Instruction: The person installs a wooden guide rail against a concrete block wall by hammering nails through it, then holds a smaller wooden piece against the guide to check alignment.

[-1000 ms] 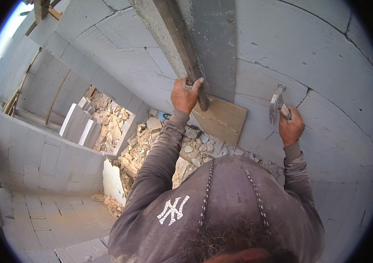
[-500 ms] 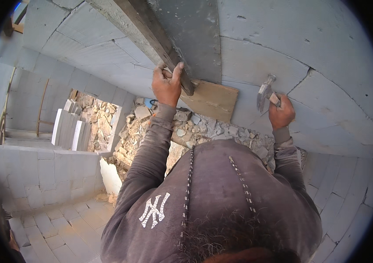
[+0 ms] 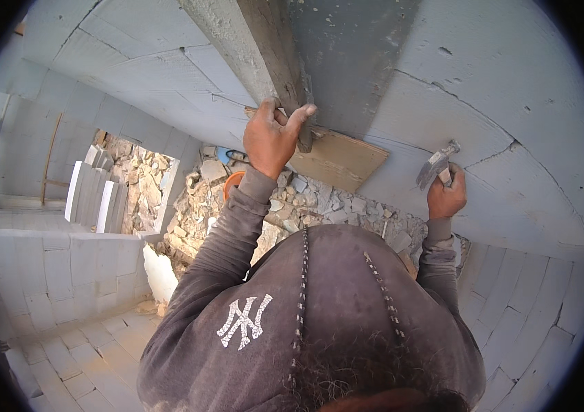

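Note:
My left hand (image 3: 269, 139) is closed at the lower end of a rough wooden beam (image 3: 269, 51), with thumb and fingers across its width. Whether a small piece also sits between the fingers I cannot make out. Just below the beam's end, a flat wooden board (image 3: 343, 159) lies against the pale block wall (image 3: 491, 89). Over on the right, my right hand (image 3: 447, 196) grips a hammer (image 3: 436, 165) by its short visible handle. The hammer head is up near the wall, apart from the board and beam.
Broken stone rubble (image 3: 299, 202) lies beneath my arms. An orange bucket (image 3: 232, 184) shows partly beside my left sleeve. At the left, pale blocks (image 3: 93, 192) stand in an opening of a low block wall (image 3: 58, 275). A dark grey strip (image 3: 353, 58) runs up beside the beam.
The whole view has shifted a little, and the beam looks larger. In the picture, the left hand and the hammer both sit farther right. More of the orange bucket shows.

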Tool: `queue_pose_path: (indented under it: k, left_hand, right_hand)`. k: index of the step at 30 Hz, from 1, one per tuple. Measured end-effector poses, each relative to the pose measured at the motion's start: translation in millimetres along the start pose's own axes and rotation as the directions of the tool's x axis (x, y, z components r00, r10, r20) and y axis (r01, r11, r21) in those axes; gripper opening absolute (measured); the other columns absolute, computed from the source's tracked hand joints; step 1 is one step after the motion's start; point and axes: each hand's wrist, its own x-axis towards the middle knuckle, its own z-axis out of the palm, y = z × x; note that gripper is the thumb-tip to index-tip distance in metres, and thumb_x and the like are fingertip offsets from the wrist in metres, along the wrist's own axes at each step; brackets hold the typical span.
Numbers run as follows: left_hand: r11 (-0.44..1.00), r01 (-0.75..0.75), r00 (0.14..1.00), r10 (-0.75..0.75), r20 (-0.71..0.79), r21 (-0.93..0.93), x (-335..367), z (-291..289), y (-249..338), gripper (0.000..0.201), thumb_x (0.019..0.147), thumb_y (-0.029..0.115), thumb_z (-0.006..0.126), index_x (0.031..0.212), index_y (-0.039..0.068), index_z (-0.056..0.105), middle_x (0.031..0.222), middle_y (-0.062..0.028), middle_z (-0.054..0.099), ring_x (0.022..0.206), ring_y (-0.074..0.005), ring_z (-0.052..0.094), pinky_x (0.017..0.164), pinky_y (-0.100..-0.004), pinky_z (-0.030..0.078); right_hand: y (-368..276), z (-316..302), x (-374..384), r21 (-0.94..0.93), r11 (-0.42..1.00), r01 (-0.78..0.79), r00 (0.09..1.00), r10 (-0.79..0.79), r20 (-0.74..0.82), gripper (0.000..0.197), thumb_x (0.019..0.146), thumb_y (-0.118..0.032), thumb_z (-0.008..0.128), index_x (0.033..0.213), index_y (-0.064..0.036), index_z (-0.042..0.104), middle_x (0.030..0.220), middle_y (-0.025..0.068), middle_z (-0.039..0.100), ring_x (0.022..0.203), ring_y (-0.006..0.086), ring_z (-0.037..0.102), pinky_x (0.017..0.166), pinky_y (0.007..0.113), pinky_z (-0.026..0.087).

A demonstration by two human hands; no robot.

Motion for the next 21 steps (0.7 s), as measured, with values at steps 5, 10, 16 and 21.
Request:
queue_pose_path:
  k: [5,10,16,21]
  left_hand:
    - [0.996,-0.074,0.997,0.072,-0.037,-0.045,1.6,8.6,-11.3,0.049,0.082,0.039,0.09,0.083,-0.001,0.061,0.065,-0.0104,0.058,0.057,-0.0234,0.055,0.055,-0.0365,0.046]
    - [0.989,-0.106,0.993,0.1,-0.06,-0.103,-0.8,17.5,-15.2,0.046,0.084,0.038,0.088,0.084,0.001,0.06,0.072,-0.0112,0.057,0.064,-0.0262,0.057,0.06,-0.0389,0.047]
    - [0.978,-0.2,0.936,0.173,-0.306,-0.061,-5.8,60.8,-38.0,0.049,0.083,0.039,0.088,0.097,0.003,0.056,0.085,-0.0129,0.053,0.071,-0.0331,0.056,0.06,-0.0446,0.047]
    - [0.967,-0.242,0.876,0.183,-0.446,-0.077,-2.1,82.8,-40.5,0.05,0.082,0.036,0.088,0.103,0.004,0.056,0.093,-0.0154,0.053,0.078,-0.0379,0.058,0.062,-0.0468,0.048]
  right_hand:
    - [-10.2,-6.3,-1.6,-0.004,0.999,-0.037,0.999,0.037,0.01,0.016,0.093,-0.023,0.077,0.101,-0.0087,0.075,0.091,0.0114,0.074,0.08,0.0324,0.072,0.073,0.041,0.056]
    - [-10.5,-16.1,-1.6,-0.026,1.0,-0.017,1.0,0.017,-0.003,0.015,0.091,-0.016,0.076,0.104,-0.0078,0.075,0.093,0.0114,0.075,0.083,0.031,0.073,0.075,0.04,0.056]
    - [-1.1,-21.3,-12.3,0.052,0.992,-0.115,0.985,0.108,0.133,0.019,0.089,-0.009,0.072,0.107,-0.0028,0.073,0.097,0.0145,0.072,0.088,0.0305,0.07,0.081,0.039,0.054]
    - [-2.9,-33.5,-12.0,0.102,0.994,-0.04,0.967,0.014,0.253,0.026,0.089,-0.008,0.07,0.114,-0.0024,0.071,0.102,0.0159,0.07,0.092,0.0325,0.067,0.086,0.04,0.053]
